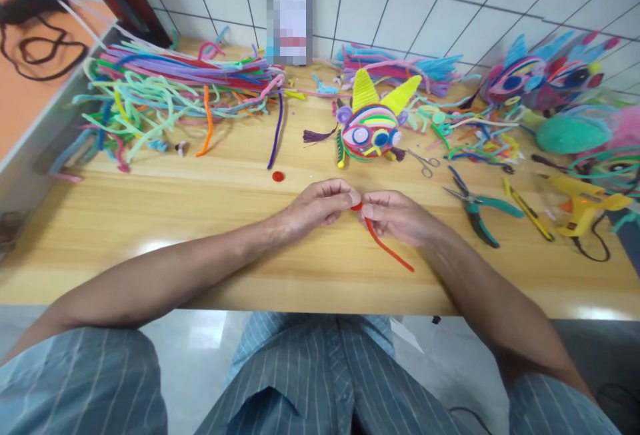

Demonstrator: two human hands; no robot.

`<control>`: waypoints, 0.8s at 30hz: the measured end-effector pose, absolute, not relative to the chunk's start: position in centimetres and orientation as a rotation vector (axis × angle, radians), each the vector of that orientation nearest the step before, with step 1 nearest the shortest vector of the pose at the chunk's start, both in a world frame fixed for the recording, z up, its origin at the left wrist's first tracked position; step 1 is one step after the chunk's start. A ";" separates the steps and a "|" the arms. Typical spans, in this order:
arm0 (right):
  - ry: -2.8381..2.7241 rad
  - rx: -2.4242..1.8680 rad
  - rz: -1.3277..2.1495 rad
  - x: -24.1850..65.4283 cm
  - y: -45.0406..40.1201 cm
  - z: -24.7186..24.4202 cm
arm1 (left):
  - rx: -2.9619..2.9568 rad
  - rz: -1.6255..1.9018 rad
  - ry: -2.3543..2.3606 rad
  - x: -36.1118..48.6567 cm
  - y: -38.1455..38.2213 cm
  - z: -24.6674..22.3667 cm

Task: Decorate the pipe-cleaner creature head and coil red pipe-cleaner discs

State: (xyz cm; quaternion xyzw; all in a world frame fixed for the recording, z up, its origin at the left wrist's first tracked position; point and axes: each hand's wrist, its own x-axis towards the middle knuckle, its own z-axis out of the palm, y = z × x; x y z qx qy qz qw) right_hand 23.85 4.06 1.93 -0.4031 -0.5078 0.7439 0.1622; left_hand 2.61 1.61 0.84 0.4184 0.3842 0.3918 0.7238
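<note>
Between both hands is a red pipe cleaner (387,246), one end wound into a small coil and the rest trailing down to the right above the table. My left hand (325,203) pinches the coiled end. My right hand (395,214) grips the strip just beside the coil, fingers closed. A finished red coil (278,176) lies flat on the wood to the left of my hands. Beyond them stands a colourful pipe-cleaner mask figure (373,132) with yellow ears and round eyes. A purple pipe cleaner (277,132) and an orange one (207,125) lie further left.
Bundles of pipe cleaners (185,65) fill the back left. Small scissors (425,162), pliers (480,208), a yellow utility knife (530,212) and a yellow glue gun (575,202) lie at right. More decorated figures (515,82) stand at the back right near the tiled wall.
</note>
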 end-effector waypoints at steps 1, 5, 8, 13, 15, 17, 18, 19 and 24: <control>-1.459 -1.140 2.126 23.8 4.0 1.9 | 0.953 0.852 0.863 2.5 1.6 0.8; -1.463 -1.128 2.100 23.7 3.9 1.7 | 1.027 0.840 0.904 2.5 1.6 0.7; -1.448 -1.129 2.063 23.5 3.8 1.3 | 0.967 0.916 0.895 2.9 1.1 0.5; -1.467 -1.102 1.973 23.1 3.2 0.3 | 0.806 1.006 0.903 3.7 -0.4 0.2; -1.460 -1.116 1.957 22.9 3.2 0.3 | 0.762 1.013 0.913 3.9 -0.6 0.2; -1.427 -1.137 1.974 23.0 3.3 0.5 | 0.729 1.014 0.918 3.9 -0.3 0.2; -1.405 -1.150 1.988 23.0 3.4 0.8 | 0.718 1.011 0.916 3.9 0.0 0.2; -1.383 -1.163 2.003 23.1 3.5 1.0 | 0.712 1.007 0.914 3.7 0.3 0.3; -1.362 -1.181 2.073 23.5 4.0 1.9 | 0.819 0.925 0.895 3.1 1.3 0.5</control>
